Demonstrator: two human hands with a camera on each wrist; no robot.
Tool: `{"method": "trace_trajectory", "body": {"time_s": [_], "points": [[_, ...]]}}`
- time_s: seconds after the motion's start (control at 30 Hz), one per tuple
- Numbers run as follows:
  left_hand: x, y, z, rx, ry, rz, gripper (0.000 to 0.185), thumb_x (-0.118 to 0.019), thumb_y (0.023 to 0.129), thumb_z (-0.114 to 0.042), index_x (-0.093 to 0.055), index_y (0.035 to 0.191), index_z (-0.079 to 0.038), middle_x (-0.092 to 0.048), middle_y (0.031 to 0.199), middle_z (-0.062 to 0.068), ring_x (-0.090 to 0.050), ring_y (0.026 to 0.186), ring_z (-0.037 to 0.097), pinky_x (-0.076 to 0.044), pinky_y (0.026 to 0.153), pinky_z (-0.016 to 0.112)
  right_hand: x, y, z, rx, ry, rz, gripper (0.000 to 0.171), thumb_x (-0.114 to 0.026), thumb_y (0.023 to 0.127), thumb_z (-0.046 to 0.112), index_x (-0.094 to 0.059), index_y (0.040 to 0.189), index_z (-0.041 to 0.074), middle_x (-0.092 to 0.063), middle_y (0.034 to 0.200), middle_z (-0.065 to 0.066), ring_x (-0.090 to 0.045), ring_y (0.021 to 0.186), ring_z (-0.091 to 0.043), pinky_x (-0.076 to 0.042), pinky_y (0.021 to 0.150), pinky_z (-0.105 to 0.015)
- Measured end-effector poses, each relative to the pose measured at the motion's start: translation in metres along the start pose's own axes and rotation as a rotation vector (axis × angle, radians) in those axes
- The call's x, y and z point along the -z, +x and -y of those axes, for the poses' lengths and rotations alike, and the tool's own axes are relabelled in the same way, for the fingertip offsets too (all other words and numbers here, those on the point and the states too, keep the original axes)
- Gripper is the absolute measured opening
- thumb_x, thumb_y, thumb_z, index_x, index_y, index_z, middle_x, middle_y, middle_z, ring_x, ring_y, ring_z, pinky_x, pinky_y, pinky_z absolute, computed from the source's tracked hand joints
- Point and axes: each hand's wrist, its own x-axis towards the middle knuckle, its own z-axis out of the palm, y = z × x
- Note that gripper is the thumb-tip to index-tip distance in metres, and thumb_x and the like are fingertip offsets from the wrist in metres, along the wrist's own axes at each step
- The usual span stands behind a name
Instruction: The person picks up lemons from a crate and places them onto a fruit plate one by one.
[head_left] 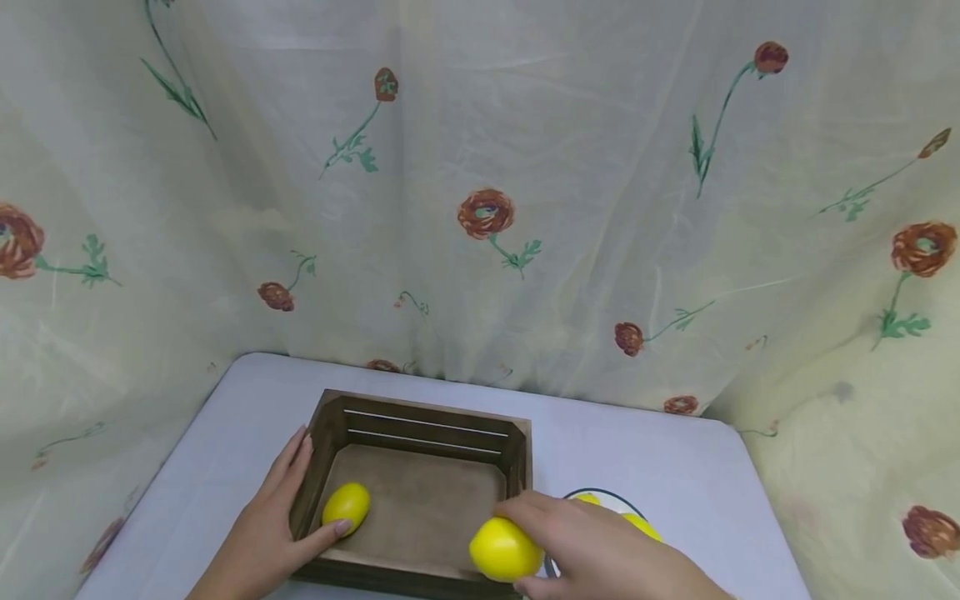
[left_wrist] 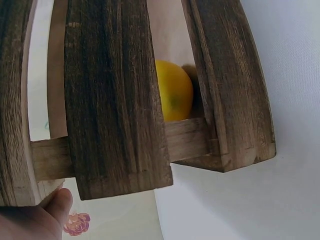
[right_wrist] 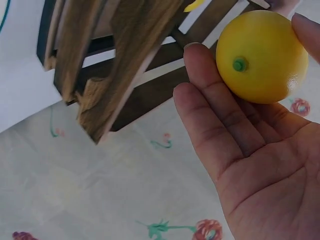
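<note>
Head view: a dark wooden crate [head_left: 420,492] is recorded on a pale surface [head_left: 660,458], with one lemon [head_left: 346,507] lying at its near left corner. The left hand [head_left: 273,525] is rested against the crate's left wall, fingers straight, thumb just touching that lemon. A second lemon [head_left: 504,548] is gripped in the fingertips of the right hand [head_left: 600,554], over the crate's near right corner. This lemon is judged light, firm, smooth-skinned and somewhat slippery, best held around its middle. More yellow fruit is noted on a plate [head_left: 615,500] just beside.

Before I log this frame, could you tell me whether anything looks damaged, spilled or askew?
Nothing stands out. The wooden crate sits flat and intact, one lemon lies inside, and the right hand holds a second lemon.
</note>
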Motion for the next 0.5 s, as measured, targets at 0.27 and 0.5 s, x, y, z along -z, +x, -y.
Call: {"method": "trace_trajectory", "body": {"time_s": [0.27, 0.5], "points": [[0.001, 0.000, -0.001, 0.007, -0.008, 0.001, 0.114, -0.081, 0.087, -0.054, -0.018, 0.167, -0.004, -0.007, 0.175, 0.008, -0.032, 0.148, 0.051, -0.041, 0.101, 0.076, 0.003, -0.013, -0.011, -0.096, 0.024, -0.007, 0.043, -0.084, 0.088, 0.030, -0.064, 0.126, 0.027, -0.057, 0.105, 0.024, -0.055, 0.085, 0.000, -0.053, 0.077, -0.027], [-0.001, 0.000, -0.001, 0.017, 0.004, 0.022, 0.113, -0.079, 0.088, -0.057, -0.017, 0.167, -0.004, -0.005, 0.176, 0.006, -0.034, 0.147, 0.052, -0.044, 0.097, 0.076, 0.003, -0.027, -0.021, -0.122, 0.032, -0.035, 0.043, -0.085, 0.087, 0.029, -0.065, 0.125, 0.028, -0.057, 0.101, 0.025, -0.054, 0.086, 0.001, -0.053, 0.078, -0.029]]}}
